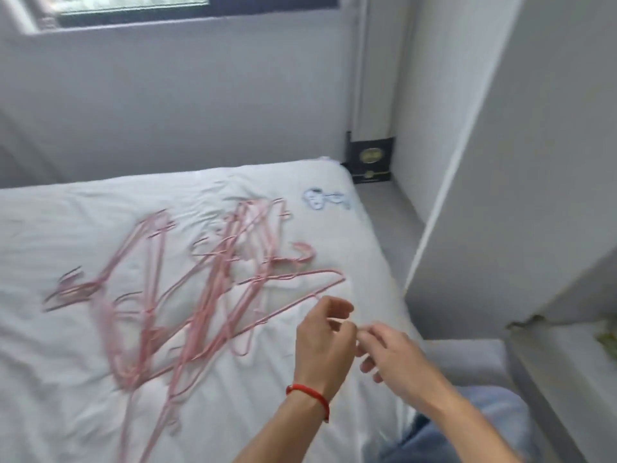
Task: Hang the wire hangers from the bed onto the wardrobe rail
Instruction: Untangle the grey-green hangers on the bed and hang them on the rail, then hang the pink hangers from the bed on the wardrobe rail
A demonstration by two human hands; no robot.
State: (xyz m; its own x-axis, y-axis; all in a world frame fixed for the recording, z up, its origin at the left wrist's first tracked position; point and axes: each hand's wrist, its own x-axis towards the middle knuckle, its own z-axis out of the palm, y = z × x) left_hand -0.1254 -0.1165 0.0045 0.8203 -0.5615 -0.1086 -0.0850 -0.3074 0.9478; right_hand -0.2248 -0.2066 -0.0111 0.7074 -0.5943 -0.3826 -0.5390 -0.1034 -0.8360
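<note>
Several pink wire hangers lie in a tangled heap on the white bed. My left hand, with a red string bracelet on its wrist, hovers over the bed's right side with loosely curled fingers, its fingertips close to the nearest hanger's end. Just right of it my right hand reaches in with fingers partly bent, its fingertips almost meeting the left hand's. Neither hand plainly holds a hanger. The picture is blurred by motion. No wardrobe rail shows.
A white wardrobe side panel rises to the right of the bed. A dark box stands in the far corner beyond the mattress. A small blue-and-white item lies near the bed's far right corner. My jeans-clad leg is at lower right.
</note>
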